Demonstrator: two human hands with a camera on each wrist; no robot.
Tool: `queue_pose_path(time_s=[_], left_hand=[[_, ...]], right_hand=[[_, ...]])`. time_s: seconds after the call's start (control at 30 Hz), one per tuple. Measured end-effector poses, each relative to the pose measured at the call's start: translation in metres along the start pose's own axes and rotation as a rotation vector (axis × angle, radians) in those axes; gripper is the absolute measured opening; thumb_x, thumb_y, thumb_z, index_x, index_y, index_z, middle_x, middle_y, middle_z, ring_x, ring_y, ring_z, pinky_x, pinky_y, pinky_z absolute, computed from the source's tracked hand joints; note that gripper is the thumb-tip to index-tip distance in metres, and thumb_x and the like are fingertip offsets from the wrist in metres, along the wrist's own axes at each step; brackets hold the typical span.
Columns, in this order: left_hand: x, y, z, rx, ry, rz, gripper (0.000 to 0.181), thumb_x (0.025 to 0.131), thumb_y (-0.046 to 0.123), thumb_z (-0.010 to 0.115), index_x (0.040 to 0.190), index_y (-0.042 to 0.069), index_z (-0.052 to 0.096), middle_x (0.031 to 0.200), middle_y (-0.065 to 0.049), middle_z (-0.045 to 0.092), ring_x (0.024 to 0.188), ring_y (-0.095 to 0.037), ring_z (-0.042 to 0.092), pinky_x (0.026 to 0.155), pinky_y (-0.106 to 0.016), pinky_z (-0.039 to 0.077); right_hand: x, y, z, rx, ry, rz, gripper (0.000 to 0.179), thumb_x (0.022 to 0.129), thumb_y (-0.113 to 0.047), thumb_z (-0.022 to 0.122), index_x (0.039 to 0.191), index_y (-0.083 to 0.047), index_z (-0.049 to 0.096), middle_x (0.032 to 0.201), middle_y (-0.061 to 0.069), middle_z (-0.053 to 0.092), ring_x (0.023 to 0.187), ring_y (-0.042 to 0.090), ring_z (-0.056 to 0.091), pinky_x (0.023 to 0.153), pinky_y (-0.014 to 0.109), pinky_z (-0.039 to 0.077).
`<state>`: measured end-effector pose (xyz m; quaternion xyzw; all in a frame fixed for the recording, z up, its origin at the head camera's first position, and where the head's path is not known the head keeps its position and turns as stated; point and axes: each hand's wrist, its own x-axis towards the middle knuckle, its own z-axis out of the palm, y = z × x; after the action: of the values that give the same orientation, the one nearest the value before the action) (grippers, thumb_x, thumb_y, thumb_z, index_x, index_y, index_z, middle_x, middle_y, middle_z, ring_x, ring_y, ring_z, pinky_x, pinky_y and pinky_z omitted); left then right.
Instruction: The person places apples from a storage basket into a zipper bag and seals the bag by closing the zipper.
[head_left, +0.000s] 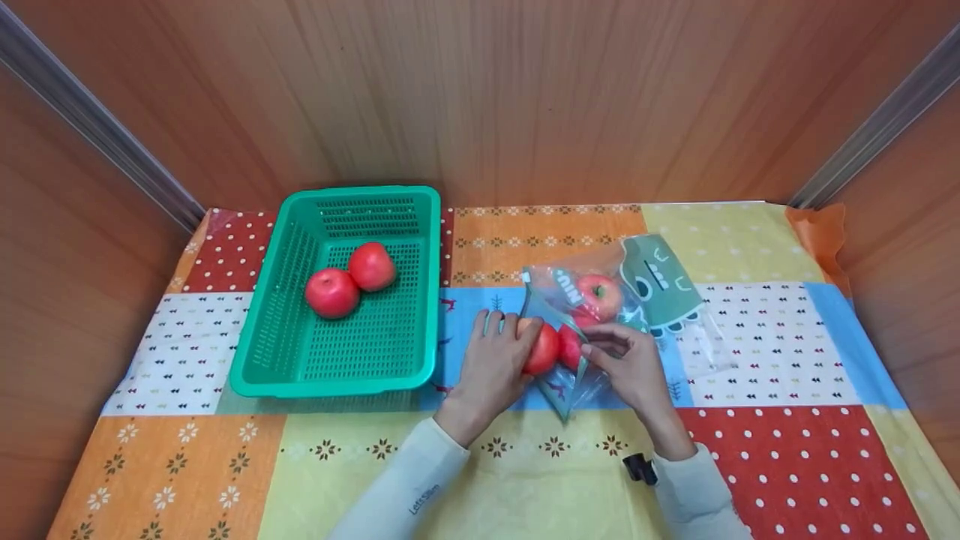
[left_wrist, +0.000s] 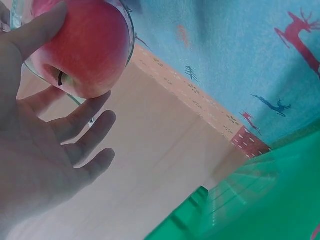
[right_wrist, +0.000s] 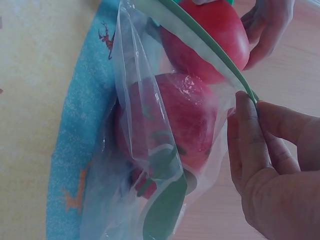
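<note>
A red apple (head_left: 543, 351) is at the mouth of a clear zip bag (head_left: 664, 289) with a green printed pattern. My left hand (head_left: 489, 364) grips that apple; in the left wrist view, the thumb and forefinger hold it while the other fingers spread away. With thumb and fingertips, my right hand (head_left: 628, 366) pinches the green-edged opening of the bag, plain to see in the right wrist view. Inside the bag lie other apples, one with its stem up (head_left: 599, 295) and another nearer the mouth (right_wrist: 170, 120). Bag film partly hides them.
Left of the hands stands a green plastic basket (head_left: 430, 315) with two red apples (head_left: 332, 292) touching each other on its floor. A patchwork-patterned cloth (head_left: 495, 480) covers the table. Wood-grain panels (head_left: 525, 97) rise at the back and both sides.
</note>
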<state>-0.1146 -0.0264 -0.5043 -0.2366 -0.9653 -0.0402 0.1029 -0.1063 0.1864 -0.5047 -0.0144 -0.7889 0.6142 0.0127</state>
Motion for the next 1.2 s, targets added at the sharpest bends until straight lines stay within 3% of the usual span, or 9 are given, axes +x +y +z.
queue_pose_path(time_s=[0.33, 0.63, 0.97, 1.2], left_hand=[[0.005, 0.003, 0.008, -0.009, -0.011, -0.007, 0.081, 0.078, 0.037, 0.095, 0.146, 0.021, 0.055, 0.133, -0.011, 0.066, 0.128, -0.030, 0.057, 0.115, -0.051, 0.044], [0.006, 0.005, 0.018, 0.013, 0.022, -0.018, 0.075, 0.083, 0.042, 0.090, 0.148, 0.020, 0.057, 0.133, -0.011, 0.066, 0.125, -0.029, 0.057, 0.113, -0.049, 0.045], [0.008, 0.012, 0.029, 0.112, 0.046, -0.010, 0.067, 0.086, 0.046, 0.086, 0.144, 0.022, 0.062, 0.134, -0.008, 0.066, 0.122, -0.026, 0.058, 0.106, -0.044, 0.049], [0.010, 0.016, 0.034, 0.092, 0.034, -0.011, 0.067, 0.086, 0.043, 0.087, 0.143, 0.021, 0.060, 0.137, -0.008, 0.064, 0.124, -0.025, 0.057, 0.105, -0.042, 0.050]], right_hand=[[-0.001, -0.001, 0.002, -0.013, 0.003, -0.006, 0.026, 0.092, 0.008, 0.076, 0.118, 0.005, 0.076, 0.114, 0.020, 0.077, 0.100, 0.030, 0.077, 0.082, 0.018, 0.058], [0.000, 0.002, 0.003, 0.010, 0.005, -0.022, 0.025, 0.091, 0.011, 0.076, 0.115, 0.006, 0.076, 0.112, 0.021, 0.077, 0.094, 0.016, 0.077, 0.081, 0.019, 0.059], [-0.001, 0.003, 0.003, 0.031, -0.005, -0.040, 0.024, 0.091, 0.012, 0.074, 0.115, 0.008, 0.076, 0.111, 0.023, 0.077, 0.093, 0.017, 0.077, 0.076, 0.020, 0.060], [0.000, 0.003, 0.003, 0.029, -0.006, -0.025, 0.025, 0.091, 0.012, 0.074, 0.116, 0.007, 0.076, 0.112, 0.022, 0.077, 0.094, 0.017, 0.077, 0.078, 0.020, 0.060]])
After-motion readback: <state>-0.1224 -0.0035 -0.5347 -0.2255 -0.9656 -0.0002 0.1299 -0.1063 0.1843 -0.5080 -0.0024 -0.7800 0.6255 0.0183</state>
